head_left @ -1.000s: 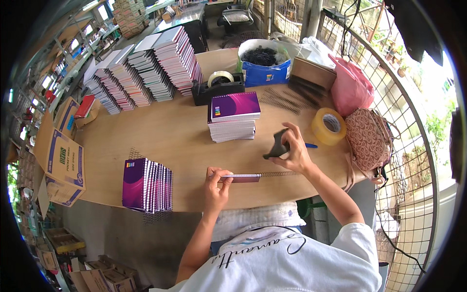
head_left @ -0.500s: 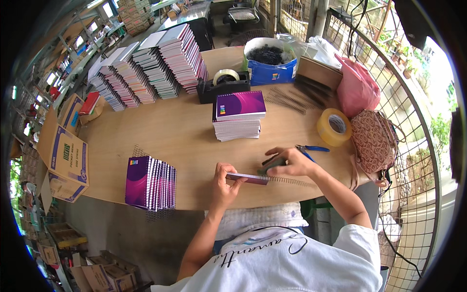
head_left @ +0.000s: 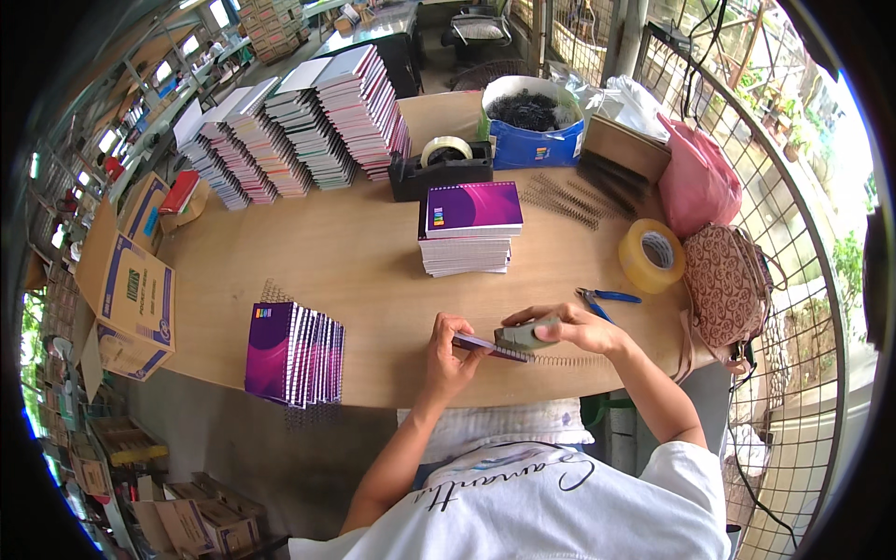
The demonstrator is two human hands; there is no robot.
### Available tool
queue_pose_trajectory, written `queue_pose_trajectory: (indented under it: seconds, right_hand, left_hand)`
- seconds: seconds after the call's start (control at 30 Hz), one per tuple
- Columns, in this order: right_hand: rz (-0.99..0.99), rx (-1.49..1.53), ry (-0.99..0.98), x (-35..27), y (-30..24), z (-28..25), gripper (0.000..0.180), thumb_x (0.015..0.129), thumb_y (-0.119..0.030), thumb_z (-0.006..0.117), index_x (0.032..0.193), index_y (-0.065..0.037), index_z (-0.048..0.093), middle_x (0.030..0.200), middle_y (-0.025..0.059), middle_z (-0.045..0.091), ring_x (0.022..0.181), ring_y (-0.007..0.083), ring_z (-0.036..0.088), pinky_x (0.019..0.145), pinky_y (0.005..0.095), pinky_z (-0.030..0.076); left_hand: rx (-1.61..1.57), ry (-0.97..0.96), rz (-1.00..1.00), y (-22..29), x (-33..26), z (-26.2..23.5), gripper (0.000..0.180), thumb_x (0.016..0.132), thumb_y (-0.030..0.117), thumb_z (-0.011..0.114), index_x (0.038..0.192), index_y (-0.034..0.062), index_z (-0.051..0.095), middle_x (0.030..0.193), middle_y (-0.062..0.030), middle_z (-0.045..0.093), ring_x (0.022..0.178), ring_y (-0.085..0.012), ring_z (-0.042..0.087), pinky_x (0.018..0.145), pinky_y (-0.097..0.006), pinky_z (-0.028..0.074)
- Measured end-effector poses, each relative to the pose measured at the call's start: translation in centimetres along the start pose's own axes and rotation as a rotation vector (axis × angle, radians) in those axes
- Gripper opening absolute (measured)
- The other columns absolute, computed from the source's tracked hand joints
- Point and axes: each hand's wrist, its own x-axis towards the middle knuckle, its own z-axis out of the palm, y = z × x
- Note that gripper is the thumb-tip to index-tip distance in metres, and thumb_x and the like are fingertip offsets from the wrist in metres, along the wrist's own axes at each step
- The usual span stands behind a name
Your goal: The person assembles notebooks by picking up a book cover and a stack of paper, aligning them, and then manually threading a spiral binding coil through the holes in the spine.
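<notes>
My left hand (head_left: 449, 359) pinches a thin purple notebook (head_left: 473, 343) on edge above the near side of the table. A dark spiral wire coil (head_left: 577, 360) runs out from the notebook's right end, under my other hand. My right hand (head_left: 581, 329) is closed round a grey-green oblong block (head_left: 528, 334), whose exact kind I cannot tell. The block is against the notebook's upper edge, where the coil meets it. Farther off stands a stack of purple-covered notebooks (head_left: 471, 207). At the left, several spiral-bound purple notebooks (head_left: 291, 355) lean in a row by the table edge.
Blue-handled pliers (head_left: 607, 297) and a yellow tape roll (head_left: 651, 256) lie to the right. Loose coils (head_left: 560, 201), a tape dispenser (head_left: 441, 173) and a blue tub (head_left: 534, 140) stand farther back. Tall paper stacks (head_left: 299, 121), a cardboard box (head_left: 135, 299) and bags (head_left: 728, 280) line the sides.
My right hand has lowered the grey-green block onto the notebook's edge and turned it into clearer view. My left hand keeps its pinch. The whole view has shifted slightly.
</notes>
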Motion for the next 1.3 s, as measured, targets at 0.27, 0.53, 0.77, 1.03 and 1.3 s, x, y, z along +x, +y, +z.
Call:
queue_pose_trajectory:
  seconds: [0.27, 0.53, 0.77, 1.03, 1.3]
  right_hand:
    - [-0.074, -0.284, 0.04, 0.9, 1.4, -0.6, 0.049, 0.091, -0.039, 0.063, 0.102, 0.008, 0.071, 0.129, 0.0131, 0.063, 0.109, 0.0213, 0.061, 0.09, 0.0334, 0.048]
    - [-0.125, -0.402, 0.152, 1.6, 1.3, 0.7, 0.048, 0.091, -0.04, 0.063, 0.107, 0.005, 0.072, 0.119, 0.0157, 0.067, 0.101, 0.0304, 0.066, 0.088, 0.0387, 0.052]
    - [-0.204, -0.015, 0.149, 1.7, 0.4, 0.0, 0.052, 0.093, -0.044, 0.061, 0.108, 0.004, 0.072, 0.124, 0.0099, 0.066, 0.104, 0.0263, 0.065, 0.087, 0.0372, 0.052]
    - [-0.147, -0.183, 0.125, 3.0, 0.1, 1.7, 0.055, 0.093, -0.046, 0.061, 0.1, 0.007, 0.072, 0.12, 0.0179, 0.066, 0.098, 0.0312, 0.067, 0.085, 0.0367, 0.053]
    - [-0.102, -0.455, 0.177, 5.1, 0.4, 2.3, 0.051, 0.092, -0.047, 0.063, 0.113, -0.002, 0.071, 0.127, 0.0203, 0.061, 0.098, 0.0351, 0.067, 0.084, 0.0405, 0.054]
  left_hand:
    - [-0.034, -0.032, -0.016, 1.1, 0.4, -0.1, 0.045, 0.077, 0.022, 0.084, 0.098, 0.0049, 0.048, 0.088, -0.0086, 0.048, 0.08, -0.0245, 0.051, 0.072, -0.036, 0.045]
    - [-0.059, -0.042, -0.057, 0.6, -0.3, 0.0, 0.052, 0.079, 0.023, 0.083, 0.109, 0.0065, 0.043, 0.094, -0.007, 0.047, 0.087, -0.0203, 0.049, 0.081, -0.034, 0.044]
    - [-0.692, -0.044, -0.353, -1.3, -0.8, -2.8, 0.057, 0.085, -0.004, 0.07, 0.129, 0.0107, 0.036, 0.104, -0.0087, 0.056, 0.097, -0.0176, 0.058, 0.089, -0.031, 0.049]
    - [-0.767, 0.003, -0.423, -1.6, -0.5, -2.3, 0.055, 0.086, -0.007, 0.069, 0.128, 0.0103, 0.037, 0.097, -0.0076, 0.063, 0.09, -0.0125, 0.062, 0.083, -0.027, 0.054]
    - [-0.715, 0.012, -0.396, -0.6, 0.1, -2.2, 0.059, 0.084, -0.005, 0.072, 0.129, 0.0105, 0.037, 0.1, -0.0081, 0.063, 0.09, -0.0116, 0.062, 0.079, -0.025, 0.054]
